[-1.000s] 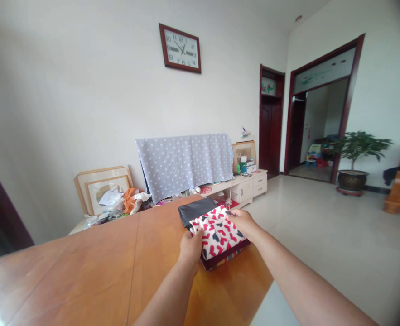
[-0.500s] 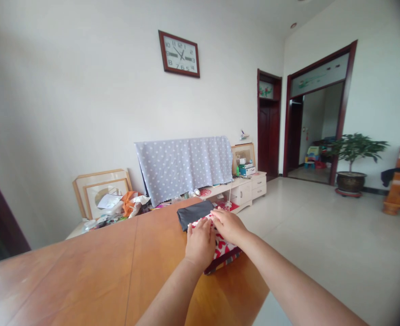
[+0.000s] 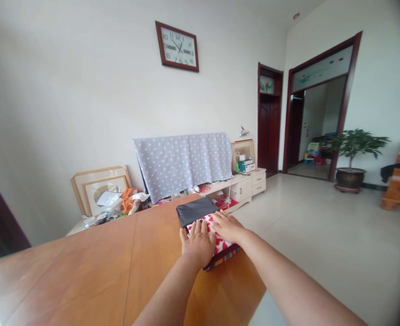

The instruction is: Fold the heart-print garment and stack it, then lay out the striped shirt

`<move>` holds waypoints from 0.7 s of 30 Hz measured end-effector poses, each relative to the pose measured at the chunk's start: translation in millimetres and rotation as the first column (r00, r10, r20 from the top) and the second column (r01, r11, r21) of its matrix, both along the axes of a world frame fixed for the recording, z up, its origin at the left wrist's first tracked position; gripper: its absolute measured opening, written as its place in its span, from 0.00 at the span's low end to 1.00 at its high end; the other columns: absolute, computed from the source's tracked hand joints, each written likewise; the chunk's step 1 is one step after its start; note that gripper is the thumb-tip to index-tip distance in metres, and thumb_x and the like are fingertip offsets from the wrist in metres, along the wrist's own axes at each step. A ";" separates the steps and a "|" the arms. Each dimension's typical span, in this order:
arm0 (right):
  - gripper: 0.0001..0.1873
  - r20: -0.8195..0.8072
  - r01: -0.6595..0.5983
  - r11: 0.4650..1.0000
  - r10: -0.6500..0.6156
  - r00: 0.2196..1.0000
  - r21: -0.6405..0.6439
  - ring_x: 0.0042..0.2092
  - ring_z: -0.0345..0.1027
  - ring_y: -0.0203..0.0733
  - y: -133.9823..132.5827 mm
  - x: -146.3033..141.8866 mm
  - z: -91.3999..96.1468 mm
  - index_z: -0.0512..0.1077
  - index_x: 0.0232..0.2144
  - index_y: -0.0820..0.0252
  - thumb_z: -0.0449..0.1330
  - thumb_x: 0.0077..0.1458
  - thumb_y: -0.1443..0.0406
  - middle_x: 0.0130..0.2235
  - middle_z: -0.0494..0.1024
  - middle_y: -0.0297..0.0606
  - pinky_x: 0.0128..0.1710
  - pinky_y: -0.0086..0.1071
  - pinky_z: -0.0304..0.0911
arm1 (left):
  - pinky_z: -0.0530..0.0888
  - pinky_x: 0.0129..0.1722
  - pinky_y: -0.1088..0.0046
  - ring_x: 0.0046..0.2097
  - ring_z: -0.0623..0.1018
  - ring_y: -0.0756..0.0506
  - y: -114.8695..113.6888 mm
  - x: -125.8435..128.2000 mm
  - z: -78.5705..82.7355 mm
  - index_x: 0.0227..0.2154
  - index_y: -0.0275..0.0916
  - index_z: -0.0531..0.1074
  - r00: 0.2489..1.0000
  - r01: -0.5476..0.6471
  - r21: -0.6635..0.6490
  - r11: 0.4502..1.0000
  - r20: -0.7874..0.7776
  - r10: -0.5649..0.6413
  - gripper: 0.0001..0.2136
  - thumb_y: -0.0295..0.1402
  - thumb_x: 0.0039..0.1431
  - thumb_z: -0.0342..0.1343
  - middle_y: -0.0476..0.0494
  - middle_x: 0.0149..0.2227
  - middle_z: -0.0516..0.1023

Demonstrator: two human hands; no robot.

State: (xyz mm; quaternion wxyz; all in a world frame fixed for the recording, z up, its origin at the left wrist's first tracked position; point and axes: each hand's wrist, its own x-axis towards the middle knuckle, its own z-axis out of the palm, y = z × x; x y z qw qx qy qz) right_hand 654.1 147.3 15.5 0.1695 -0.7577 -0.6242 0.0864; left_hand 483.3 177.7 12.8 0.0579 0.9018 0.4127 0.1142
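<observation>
Fingers spread flat, not gripping: left hand (image 3: pixel 197 245) and right hand (image 3: pixel 226 227) press on folded heart-print cloth (image 3: pixel 222 245), long axis hidden under the palms; dark folded cloth (image 3: pixel 196 211) lies just beyond.

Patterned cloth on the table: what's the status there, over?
Left hand and right hand flat on the red-and-white patterned cloth. Cloth resting on a wooden table. Dark grey cloth at its far edge.

Left hand (image 3: pixel 197 245), right hand (image 3: pixel 226 227) on folded fabric (image 3: pixel 219 246); second cloth (image 3: pixel 197 211) behind; table (image 3: pixel 84 258) beneath
</observation>
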 end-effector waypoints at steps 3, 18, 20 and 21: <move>0.32 0.012 0.005 1.000 -0.005 1.000 -0.004 0.74 0.38 0.50 -1.0 -2.2 -1.2 0.54 0.71 0.54 0.41 0.69 0.54 0.74 0.51 0.41 0.70 0.51 0.41 | 0.36 0.65 0.29 0.74 0.51 0.34 0.0 -1.2 -4.8 0.70 0.42 0.55 1.000 -0.008 -0.021 1.000 0.023 0.008 0.29 0.45 0.70 0.38 0.35 0.73 0.53; 0.34 -0.001 0.010 1.000 -0.010 1.000 -0.025 0.75 0.36 0.48 1.0 1.3 -8.7 0.52 0.72 0.55 0.41 0.68 0.52 0.74 0.49 0.40 0.70 0.46 0.41 | 0.40 0.66 0.29 0.74 0.51 0.35 4.8 -2.4 -11.4 0.70 0.45 0.54 0.999 -0.010 -0.076 0.997 0.050 0.014 0.29 0.48 0.70 0.37 0.37 0.74 0.51; 0.35 0.001 0.014 0.999 -0.014 1.000 -0.029 0.75 0.35 0.48 1.0 1.0 -8.5 0.51 0.72 0.56 0.41 0.68 0.52 0.75 0.48 0.40 0.71 0.46 0.41 | 0.40 0.66 0.30 0.74 0.50 0.36 5.5 -2.2 -12.9 0.70 0.45 0.54 0.998 -0.019 -0.072 0.997 0.056 0.024 0.29 0.48 0.70 0.36 0.38 0.74 0.51; 0.35 0.002 0.018 0.999 -0.018 1.000 -0.031 0.75 0.35 0.48 1.1 0.6 -8.4 0.50 0.72 0.56 0.41 0.68 0.52 0.75 0.48 0.40 0.71 0.46 0.40 | 0.40 0.66 0.30 0.74 0.50 0.36 5.7 -2.2 -13.6 0.70 0.46 0.54 0.998 -0.021 -0.069 0.997 0.060 0.025 0.29 0.49 0.70 0.36 0.38 0.74 0.51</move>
